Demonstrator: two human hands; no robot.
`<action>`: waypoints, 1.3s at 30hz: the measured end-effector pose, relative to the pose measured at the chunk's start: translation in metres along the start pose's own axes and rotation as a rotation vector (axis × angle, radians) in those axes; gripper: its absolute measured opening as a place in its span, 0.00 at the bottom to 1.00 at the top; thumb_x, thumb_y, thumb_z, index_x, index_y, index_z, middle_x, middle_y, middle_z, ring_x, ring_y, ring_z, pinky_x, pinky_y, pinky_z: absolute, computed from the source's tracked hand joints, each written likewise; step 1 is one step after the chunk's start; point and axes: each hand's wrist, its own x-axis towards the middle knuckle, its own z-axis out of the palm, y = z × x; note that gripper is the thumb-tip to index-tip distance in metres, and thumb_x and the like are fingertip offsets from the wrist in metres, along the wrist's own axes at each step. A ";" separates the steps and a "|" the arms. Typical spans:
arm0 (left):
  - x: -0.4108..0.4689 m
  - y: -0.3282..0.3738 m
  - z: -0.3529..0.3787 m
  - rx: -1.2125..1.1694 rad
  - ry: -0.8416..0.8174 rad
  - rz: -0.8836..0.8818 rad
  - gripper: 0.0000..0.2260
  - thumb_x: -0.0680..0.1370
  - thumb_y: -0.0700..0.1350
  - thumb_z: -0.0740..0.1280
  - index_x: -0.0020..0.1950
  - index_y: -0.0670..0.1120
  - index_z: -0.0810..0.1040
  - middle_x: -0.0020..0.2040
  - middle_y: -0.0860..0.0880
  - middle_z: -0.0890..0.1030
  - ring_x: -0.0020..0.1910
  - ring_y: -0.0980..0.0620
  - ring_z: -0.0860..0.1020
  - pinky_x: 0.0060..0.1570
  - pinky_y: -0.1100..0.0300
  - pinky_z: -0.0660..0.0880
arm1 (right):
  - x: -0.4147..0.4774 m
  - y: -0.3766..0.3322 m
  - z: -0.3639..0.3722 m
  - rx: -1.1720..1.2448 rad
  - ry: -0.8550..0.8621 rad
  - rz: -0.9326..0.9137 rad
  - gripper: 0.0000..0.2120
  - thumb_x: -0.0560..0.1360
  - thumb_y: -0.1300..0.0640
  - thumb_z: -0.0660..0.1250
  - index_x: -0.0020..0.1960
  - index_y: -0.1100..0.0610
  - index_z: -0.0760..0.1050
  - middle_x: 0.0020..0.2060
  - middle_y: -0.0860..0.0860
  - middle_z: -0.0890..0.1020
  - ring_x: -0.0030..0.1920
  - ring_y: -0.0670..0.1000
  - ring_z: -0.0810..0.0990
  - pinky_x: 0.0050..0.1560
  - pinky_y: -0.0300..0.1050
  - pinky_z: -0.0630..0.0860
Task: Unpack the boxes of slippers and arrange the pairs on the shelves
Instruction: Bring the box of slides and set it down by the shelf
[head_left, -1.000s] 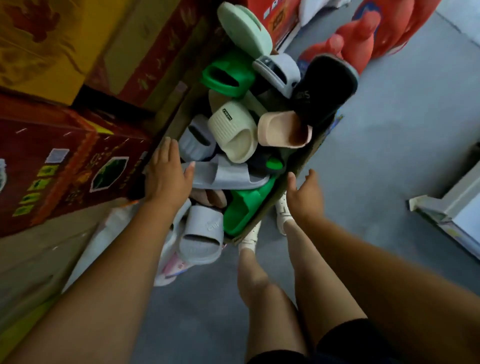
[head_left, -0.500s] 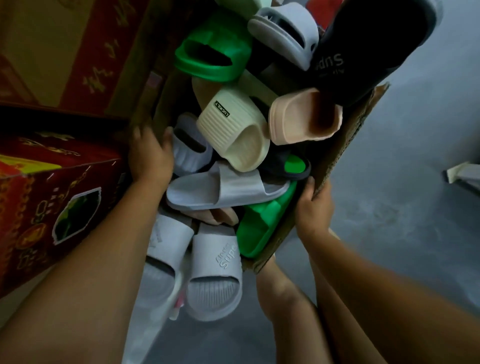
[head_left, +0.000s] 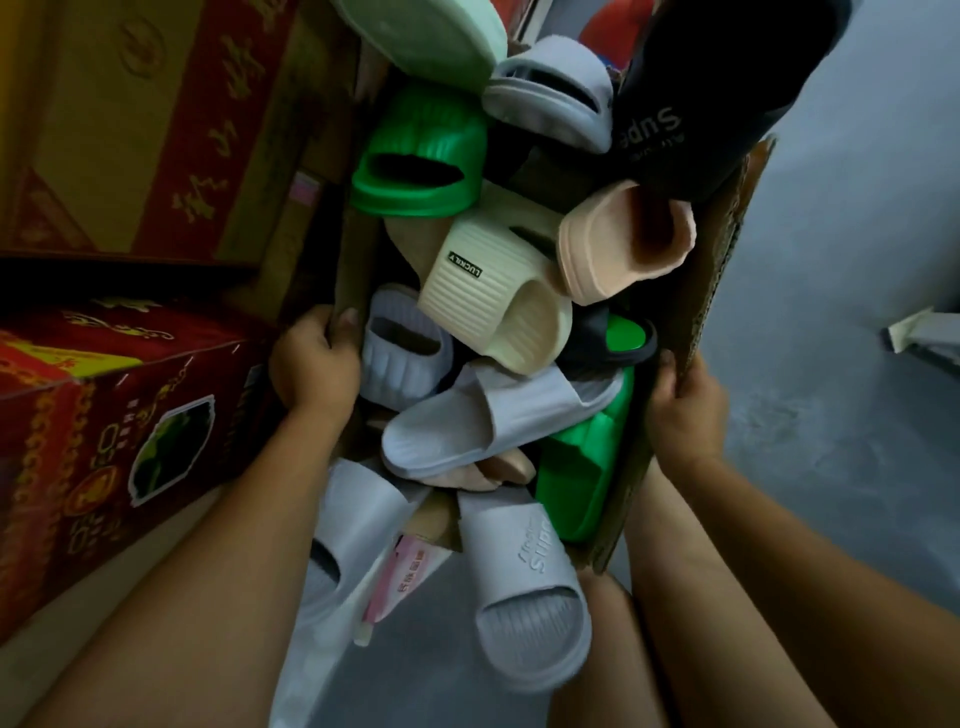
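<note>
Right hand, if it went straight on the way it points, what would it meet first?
The right hand grips the brown cardboard box wall; beyond it, probably the black slipper with green insole.

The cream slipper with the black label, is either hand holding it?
No, the left hand and the right hand grip the cardboard box by its walls, while the cream slipper lies untouched.

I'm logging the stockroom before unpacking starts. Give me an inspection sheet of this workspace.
Surface: grey floor.
Job's things: cardboard box heaped with mixed slippers, green slipper, cream slipper, black slipper among them; grey slipper spills over the near end.
Clutter: pink packet beside the grey slipper.
Grips: left hand holds box's left wall; right hand holds right wall.
Cables: nothing seen.
Surroundings: red cartons at left.
</note>
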 end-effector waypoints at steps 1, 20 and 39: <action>-0.007 0.005 -0.005 -0.002 -0.003 -0.005 0.13 0.82 0.52 0.65 0.49 0.45 0.83 0.44 0.41 0.84 0.43 0.42 0.80 0.44 0.56 0.70 | 0.001 0.001 -0.008 -0.014 -0.003 -0.010 0.15 0.82 0.54 0.59 0.54 0.65 0.77 0.48 0.65 0.83 0.48 0.66 0.81 0.41 0.50 0.71; -0.164 0.132 -0.166 -0.054 -0.126 0.448 0.13 0.82 0.47 0.68 0.55 0.38 0.85 0.50 0.36 0.84 0.53 0.39 0.81 0.47 0.60 0.67 | -0.097 -0.024 -0.256 0.043 0.064 -0.026 0.13 0.82 0.58 0.63 0.42 0.64 0.76 0.32 0.59 0.77 0.33 0.59 0.76 0.37 0.54 0.73; -0.453 0.346 -0.096 -0.001 -0.241 1.190 0.20 0.78 0.49 0.67 0.29 0.40 0.70 0.25 0.44 0.70 0.29 0.40 0.70 0.31 0.51 0.63 | -0.296 0.195 -0.559 0.054 0.434 0.288 0.12 0.82 0.59 0.62 0.44 0.66 0.74 0.47 0.69 0.80 0.51 0.68 0.78 0.44 0.47 0.65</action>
